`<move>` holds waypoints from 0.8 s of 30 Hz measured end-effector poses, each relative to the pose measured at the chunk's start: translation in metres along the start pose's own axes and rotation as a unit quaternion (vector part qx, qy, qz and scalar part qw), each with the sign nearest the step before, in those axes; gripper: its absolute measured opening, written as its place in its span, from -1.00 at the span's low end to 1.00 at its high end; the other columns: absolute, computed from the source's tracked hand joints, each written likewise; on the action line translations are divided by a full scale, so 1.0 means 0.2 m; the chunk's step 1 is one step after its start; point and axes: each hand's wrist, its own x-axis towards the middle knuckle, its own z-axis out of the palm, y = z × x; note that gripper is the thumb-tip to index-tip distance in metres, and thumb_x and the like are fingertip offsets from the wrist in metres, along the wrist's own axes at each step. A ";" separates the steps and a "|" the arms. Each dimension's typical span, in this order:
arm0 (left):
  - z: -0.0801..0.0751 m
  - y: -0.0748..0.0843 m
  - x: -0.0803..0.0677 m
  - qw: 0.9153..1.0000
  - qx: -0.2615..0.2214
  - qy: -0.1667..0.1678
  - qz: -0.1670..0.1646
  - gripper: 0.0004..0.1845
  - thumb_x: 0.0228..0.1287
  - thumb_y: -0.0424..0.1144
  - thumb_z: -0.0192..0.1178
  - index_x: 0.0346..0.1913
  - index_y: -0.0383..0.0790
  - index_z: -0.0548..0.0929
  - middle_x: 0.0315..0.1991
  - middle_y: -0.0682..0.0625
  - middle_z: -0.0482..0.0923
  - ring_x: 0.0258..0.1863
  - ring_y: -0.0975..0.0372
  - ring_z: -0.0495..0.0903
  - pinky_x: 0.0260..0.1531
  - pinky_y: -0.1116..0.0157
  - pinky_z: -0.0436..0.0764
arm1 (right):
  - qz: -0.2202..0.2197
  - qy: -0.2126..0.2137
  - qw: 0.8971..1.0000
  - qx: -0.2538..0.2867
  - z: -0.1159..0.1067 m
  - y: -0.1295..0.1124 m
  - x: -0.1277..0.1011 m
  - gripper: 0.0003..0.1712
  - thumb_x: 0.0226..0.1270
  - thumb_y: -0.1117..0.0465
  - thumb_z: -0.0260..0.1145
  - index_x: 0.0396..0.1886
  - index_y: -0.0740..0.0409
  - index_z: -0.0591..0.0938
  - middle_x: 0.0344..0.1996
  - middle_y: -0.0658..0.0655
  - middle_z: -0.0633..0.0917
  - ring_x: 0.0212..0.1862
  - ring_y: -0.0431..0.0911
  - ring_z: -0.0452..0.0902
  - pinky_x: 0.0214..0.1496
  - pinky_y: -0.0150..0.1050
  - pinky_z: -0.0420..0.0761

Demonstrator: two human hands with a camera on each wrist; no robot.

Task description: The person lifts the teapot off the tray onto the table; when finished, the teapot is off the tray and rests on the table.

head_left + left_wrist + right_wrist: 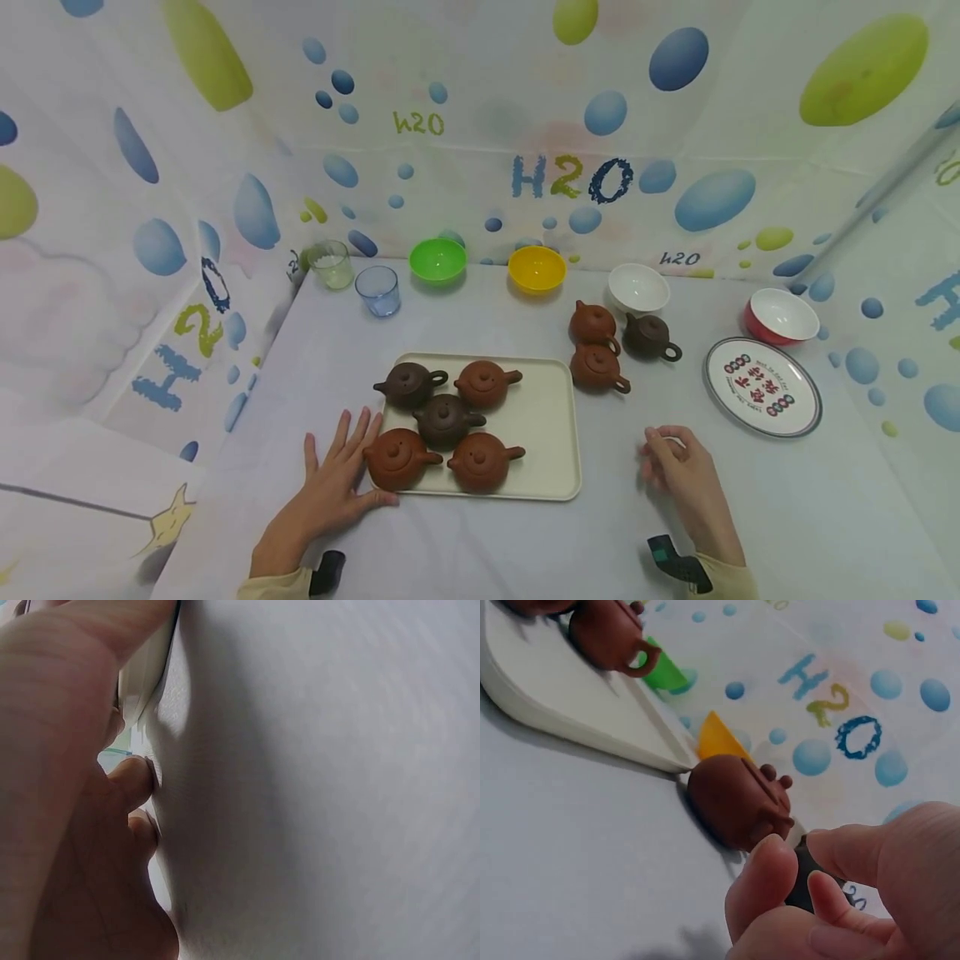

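Note:
My left hand lies with fingers spread at the left edge of a cream tray, its thumb along the front corner. On the tray's left part stand small clay teapots: two dark brown ones, one at the back and one in the middle, and three reddish-brown ones, at the back, front left and front centre. To the right of the tray, my right hand hovers with fingers loosely curled, holding nothing. In the right wrist view its fingers overlap teapots behind them.
Beyond the tray's right side stand two reddish teapots and a dark teapot. Along the back are two glasses, a green bowl, a yellow bowl and a white bowl. A red bowl and plate are at right.

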 end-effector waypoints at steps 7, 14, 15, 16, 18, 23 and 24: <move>0.00 0.00 0.00 1.000 -0.002 0.000 0.001 0.34 0.00 0.37 0.53 0.75 -0.06 0.08 0.76 -0.27 -0.05 0.76 -0.31 -0.24 0.43 -0.63 -0.46 | -0.011 -0.014 1.000 0.015 0.07 0.03 -0.10 -0.66 0.71 0.02 0.22 0.19 0.15 0.48 -0.26 -0.06 0.74 -0.45 -0.20 0.55 -0.46 -0.36 0.50; 0.00 0.00 0.01 1.000 -0.001 0.002 0.004 0.34 -0.01 0.37 0.53 0.75 -0.07 0.08 0.76 -0.27 -0.05 0.75 -0.31 -0.24 0.43 -0.63 -0.46 | -0.054 -0.072 0.996 -0.002 0.22 -0.04 -0.16 -0.69 0.67 0.08 0.27 0.17 0.19 0.57 -0.13 0.12 0.74 -0.51 -0.14 0.54 -0.56 -0.36 0.41; 0.00 0.00 0.01 1.000 -0.002 0.002 0.005 0.34 -0.01 0.37 0.53 0.75 -0.07 0.08 0.76 -0.27 -0.05 0.75 -0.31 -0.23 0.43 -0.63 -0.45 | -0.061 -0.086 0.994 -0.008 0.25 -0.05 -0.16 -0.69 0.66 0.08 0.28 0.15 0.19 0.57 -0.09 0.15 0.75 -0.52 -0.15 0.54 -0.57 -0.37 0.41; 0.00 0.00 0.01 1.000 -0.003 0.003 0.005 0.33 -0.01 0.37 0.53 0.75 -0.07 0.09 0.76 -0.27 -0.05 0.75 -0.31 -0.23 0.43 -0.63 -0.46 | -0.068 -0.100 0.993 -0.013 0.28 -0.07 -0.16 -0.70 0.65 0.09 0.29 0.14 0.20 0.58 -0.06 0.19 0.75 -0.52 -0.15 0.54 -0.57 -0.39 0.41; 0.00 0.00 0.01 1.000 -0.006 0.002 0.006 0.33 0.00 0.36 0.53 0.75 -0.07 0.09 0.77 -0.26 -0.06 0.75 -0.32 -0.23 0.43 -0.63 -0.46 | -0.084 -0.130 0.988 -0.021 0.33 -0.10 -0.15 -0.71 0.64 0.08 0.31 0.11 0.19 0.59 0.00 0.25 0.72 -0.54 -0.17 0.54 -0.58 -0.40 0.44; 0.00 0.00 0.00 1.000 -0.012 0.003 0.006 0.32 0.00 0.35 0.54 0.74 -0.07 0.10 0.77 -0.26 -0.05 0.75 -0.32 -0.23 0.43 -0.63 -0.46 | -0.126 -0.207 0.969 -0.050 0.45 -0.16 -0.13 -0.64 0.65 0.01 0.29 0.14 0.19 0.56 0.01 0.35 0.64 -0.55 -0.17 0.57 -0.54 -0.38 0.53; 0.00 0.00 0.00 1.000 -0.013 0.002 0.005 0.32 0.00 0.36 0.54 0.74 -0.07 0.10 0.77 -0.26 -0.05 0.75 -0.32 -0.23 0.43 -0.63 -0.46 | -0.135 -0.218 0.964 -0.063 0.47 -0.17 -0.12 -0.62 0.66 -0.01 0.27 0.16 0.19 0.55 0.00 0.34 0.64 -0.55 -0.17 0.56 -0.55 -0.37 0.53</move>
